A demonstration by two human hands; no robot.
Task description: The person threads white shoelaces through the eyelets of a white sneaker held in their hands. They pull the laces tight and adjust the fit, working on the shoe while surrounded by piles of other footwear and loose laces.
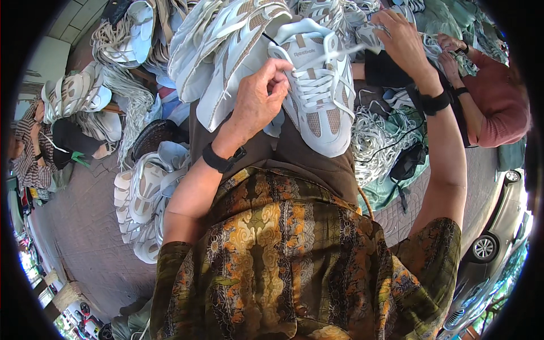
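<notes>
At top centre, the left hand (263, 90) pinches the shoe (323, 93), apparently steadying it; the right hand (395, 38) grips a lace (341, 53).

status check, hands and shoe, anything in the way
Left hand at edge of grey-white shoe; right hand raised, white lace stretched toward it. Shoe toe toward body. Stacked shoe uppers close at left, not covering the lace rows.

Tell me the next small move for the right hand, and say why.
Probably draw the white lace a little further with the right hand to snug it: the lace spans from the sneaker upper to that hand's fingers, lower rows already cross the front, and the left hand is at the left edge.
</notes>
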